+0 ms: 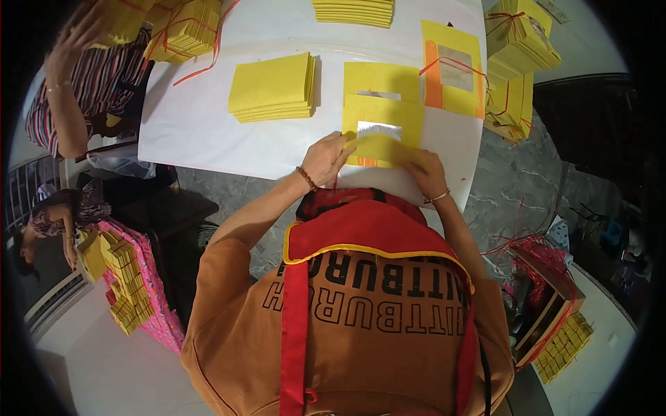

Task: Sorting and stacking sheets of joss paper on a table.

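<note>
A sheet of yellow paper [413, 119] with a silver foil patch [379, 130] lies at the table's near edge. Its near end is bent up and over, slightly blurred, partly covering the foil and an orange strip. My left hand [326, 158] pinches the left side of this fold, fingers closed. At the right corner, my right hand [428, 175] grips the same sheet with curled fingers. Another yellow sheet [381, 75] with foil shows from beneath, farther away. Left of the sheets sits a neat stack of folded yellow paper [270, 87].
A yellow sheet with orange bands [431, 69] and a red string lies at right on the white table [187, 125]. Tied yellow bundles [517, 41] stand beyond the right edge, others [184, 31] at far left. Two people's arms [68, 118] show at left. A box [548, 298] stands lower right.
</note>
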`<state>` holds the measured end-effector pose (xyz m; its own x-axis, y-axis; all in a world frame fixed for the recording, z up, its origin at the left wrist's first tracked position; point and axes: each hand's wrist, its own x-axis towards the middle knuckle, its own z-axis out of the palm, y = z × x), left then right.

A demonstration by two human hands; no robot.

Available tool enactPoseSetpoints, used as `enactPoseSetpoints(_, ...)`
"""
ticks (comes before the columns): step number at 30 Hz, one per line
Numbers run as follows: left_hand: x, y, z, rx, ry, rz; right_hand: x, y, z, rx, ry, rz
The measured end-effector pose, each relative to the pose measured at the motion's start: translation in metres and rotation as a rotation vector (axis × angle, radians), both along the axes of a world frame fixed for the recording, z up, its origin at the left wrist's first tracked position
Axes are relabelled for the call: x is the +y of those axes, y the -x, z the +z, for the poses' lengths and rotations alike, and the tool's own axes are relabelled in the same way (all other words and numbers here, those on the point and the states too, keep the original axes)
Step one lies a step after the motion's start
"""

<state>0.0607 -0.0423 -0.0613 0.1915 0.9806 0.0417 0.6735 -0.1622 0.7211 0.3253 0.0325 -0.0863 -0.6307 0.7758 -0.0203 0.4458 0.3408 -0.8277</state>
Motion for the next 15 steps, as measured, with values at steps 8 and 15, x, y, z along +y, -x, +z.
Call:
enactPoseSetpoints(8,0.013,-0.006,-0.007,-0.248,0.323,0.252,0.007,0.0,-0.013,0.011,0.371,-0.059)
enactPoseSetpoints(15,-0.001,0.022,-0.012,-0.167,-0.027,-0.254,0.003,-0.004,0.006,-0.161,-0.248,0.379)
